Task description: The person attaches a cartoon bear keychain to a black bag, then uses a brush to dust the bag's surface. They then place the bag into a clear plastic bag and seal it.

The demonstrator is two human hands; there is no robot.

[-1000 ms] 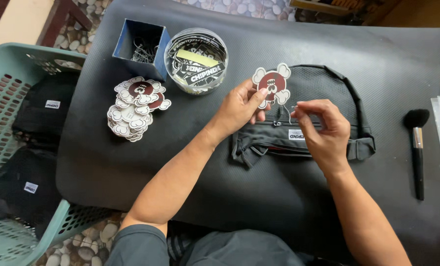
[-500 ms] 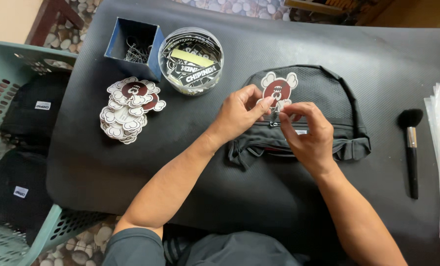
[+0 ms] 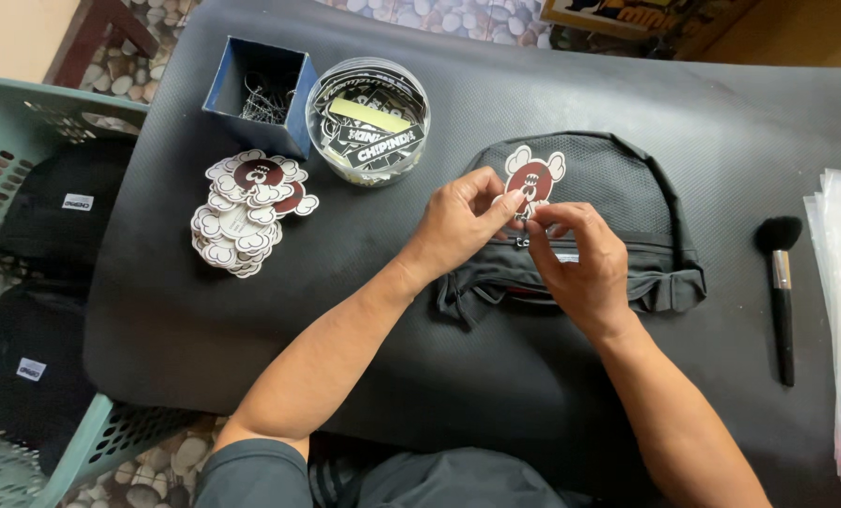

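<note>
Cartoon tag (image 3: pixel 531 179) on black pouch (image 3: pixel 590 169); left hand (image 3: pixel 458 221), right hand (image 3: pixel 580 254) pinch it at zipper; attaching unfinished, tag stack (image 3: pixel 246 212) waits left.

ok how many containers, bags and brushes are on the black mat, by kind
containers: 2, a blue box and a clear round tub
black bags: 1, under both hands
brushes: 1
total: 4

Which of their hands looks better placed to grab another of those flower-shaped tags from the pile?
Probably the left hand. The tag pile lies on its side of the table, while the right hand pinches at the zipper of the black bag and would have to cross over.
</note>
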